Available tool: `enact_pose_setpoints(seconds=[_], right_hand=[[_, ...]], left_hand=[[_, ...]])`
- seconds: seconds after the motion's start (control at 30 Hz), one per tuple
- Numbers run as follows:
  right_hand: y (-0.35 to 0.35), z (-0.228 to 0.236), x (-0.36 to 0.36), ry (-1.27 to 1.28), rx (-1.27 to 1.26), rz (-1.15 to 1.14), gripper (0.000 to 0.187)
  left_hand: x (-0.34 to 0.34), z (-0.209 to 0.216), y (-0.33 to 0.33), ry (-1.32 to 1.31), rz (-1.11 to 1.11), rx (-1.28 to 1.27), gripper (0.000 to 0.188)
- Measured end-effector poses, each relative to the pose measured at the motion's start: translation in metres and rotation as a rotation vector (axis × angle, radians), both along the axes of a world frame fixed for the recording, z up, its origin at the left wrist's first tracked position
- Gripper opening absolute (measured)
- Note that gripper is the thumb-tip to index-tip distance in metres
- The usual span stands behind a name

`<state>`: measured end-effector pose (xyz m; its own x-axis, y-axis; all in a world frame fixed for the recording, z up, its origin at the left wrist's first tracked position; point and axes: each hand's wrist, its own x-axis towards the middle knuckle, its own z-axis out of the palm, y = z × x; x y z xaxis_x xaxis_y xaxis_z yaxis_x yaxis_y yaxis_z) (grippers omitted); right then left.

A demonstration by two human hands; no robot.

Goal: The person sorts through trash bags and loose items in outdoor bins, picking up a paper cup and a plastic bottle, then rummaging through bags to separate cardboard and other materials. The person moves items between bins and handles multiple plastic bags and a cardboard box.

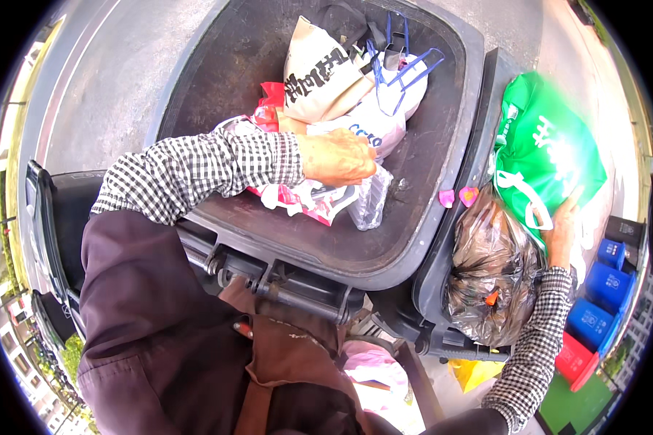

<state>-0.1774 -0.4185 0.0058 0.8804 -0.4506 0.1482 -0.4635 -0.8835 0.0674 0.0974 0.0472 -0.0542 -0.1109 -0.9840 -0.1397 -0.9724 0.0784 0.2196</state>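
My left hand [334,156] reaches into a large dark wheeled bin [218,80]. Its fingers are curled closed, and what they hold is hidden. Beneath it lie a clear crumpled plastic wrapper [372,199] and a red-and-white plastic bag [290,199]. Just beyond the hand are a white bag with blue handles [406,101] and a beige paper bag [315,69] with black lettering. My right hand [561,228] grips the lower side of a bulging green bag [548,138] with white handles. That bag rests over a second bin, beside a filled translucent dark bag [493,275].
The second bin's dark rim [442,268] adjoins the large bin on the right. Another dark bin [72,217] stands at left. Blue bins [591,319] and a red bin [577,361] line the far right. Below are a yellow bag [475,373] and a pink-and-white bag [374,370].
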Motion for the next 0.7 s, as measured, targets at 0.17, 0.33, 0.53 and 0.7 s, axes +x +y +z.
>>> enact_pose_setpoints(seconds=[0.17, 0.33, 0.53, 0.7], right_hand=[[0.013, 0.014, -0.003, -0.115, 0.104, 0.114, 0.109], [0.031, 0.060, -0.019, -0.023, 0.305, -0.180, 0.087], [0.017, 0.102, -0.061, -0.119, 0.023, -0.145, 0.063], [0.193, 0.169, 0.015, -0.531, 0.603, -0.028, 0.044]], left_hand=[[-0.012, -0.119, 0.068, -0.211, 0.090, -0.086, 0.012], [-0.024, -0.118, 0.061, -0.245, 0.096, 0.184, 0.018], [-0.003, -0.074, 0.060, 0.103, 0.030, 0.147, 0.042], [0.049, -0.011, 0.069, 0.488, 0.103, -0.131, 0.049]])
